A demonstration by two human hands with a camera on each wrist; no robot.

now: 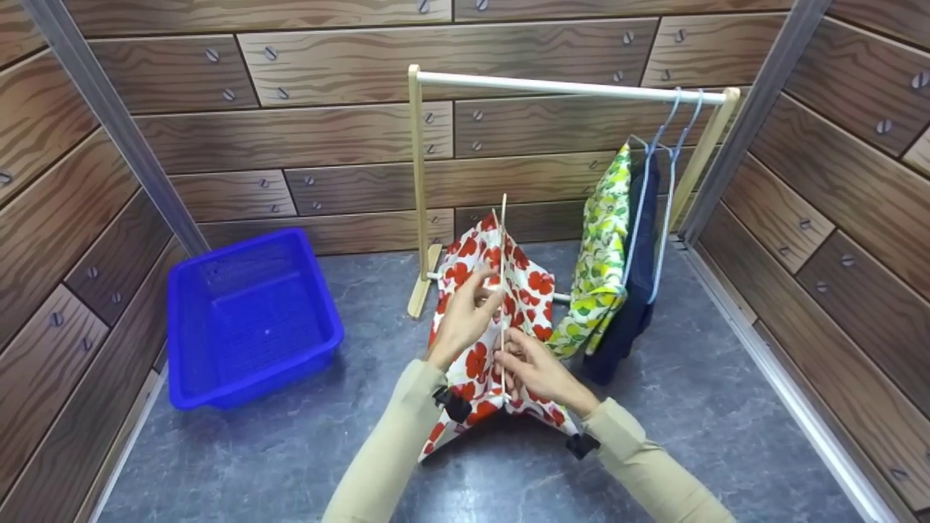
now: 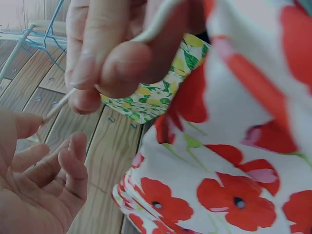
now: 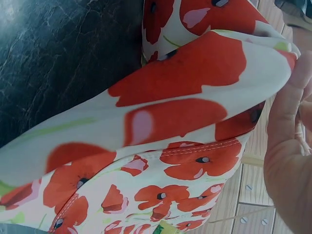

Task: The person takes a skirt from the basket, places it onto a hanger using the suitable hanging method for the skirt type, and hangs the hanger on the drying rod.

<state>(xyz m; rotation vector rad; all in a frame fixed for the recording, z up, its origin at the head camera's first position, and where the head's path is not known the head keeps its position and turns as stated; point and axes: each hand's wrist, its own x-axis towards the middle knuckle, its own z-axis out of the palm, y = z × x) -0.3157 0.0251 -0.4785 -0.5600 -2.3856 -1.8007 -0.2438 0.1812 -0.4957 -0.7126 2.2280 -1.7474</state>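
Observation:
A thin pale rod (image 1: 503, 240) runs lengthwise over a white cloth with red flowers (image 1: 476, 359), which falls away to both sides of it. My left hand (image 1: 468, 312) pinches the rod near its middle, thumb and forefinger meeting there. Closer to my body, my right hand (image 1: 534, 363) has curled fingers around the same rod. Fingers of both hands and the rod (image 2: 58, 107) show in the left wrist view, beside the cloth (image 2: 229, 190). In the right wrist view, the cloth's (image 3: 185, 73) folds and a stitched seam lie left of a hand at the right edge.
Behind my hands stands a wooden rack with a white rail (image 1: 552, 84). Blue hangers (image 1: 677, 138) hang at its right end, with a lemon-print cloth (image 1: 604, 218) and a dark navy cloth (image 1: 617, 349). A blue plastic basket (image 1: 330, 334) sits on the left, on the dark grey floor.

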